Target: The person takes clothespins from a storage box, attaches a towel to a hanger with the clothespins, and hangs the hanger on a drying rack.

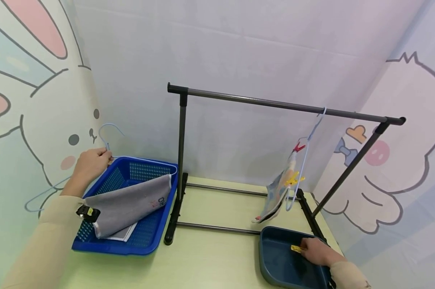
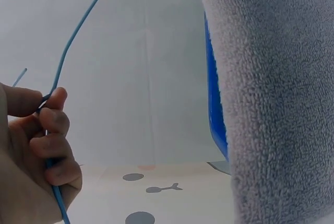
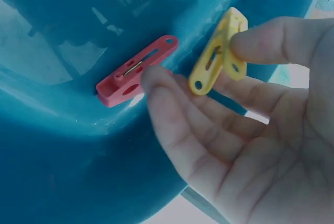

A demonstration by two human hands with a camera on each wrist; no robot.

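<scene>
My left hand grips a light blue wire hanger just below its hook, over the basket's left side. A grey towel appears draped over the hanger's lower bar, above the blue basket; the bar itself is hidden. Down in the dark teal basin, my right hand pinches a yellow clothespin between thumb and fingers. A red clothespin lies on the basin floor beside those fingertips.
A dark metal drying rack stands across the table. Toward its right end hangs another blue hanger with a patterned cloth, held by red and yellow clothespins. A white cloth lies in the basket under the towel.
</scene>
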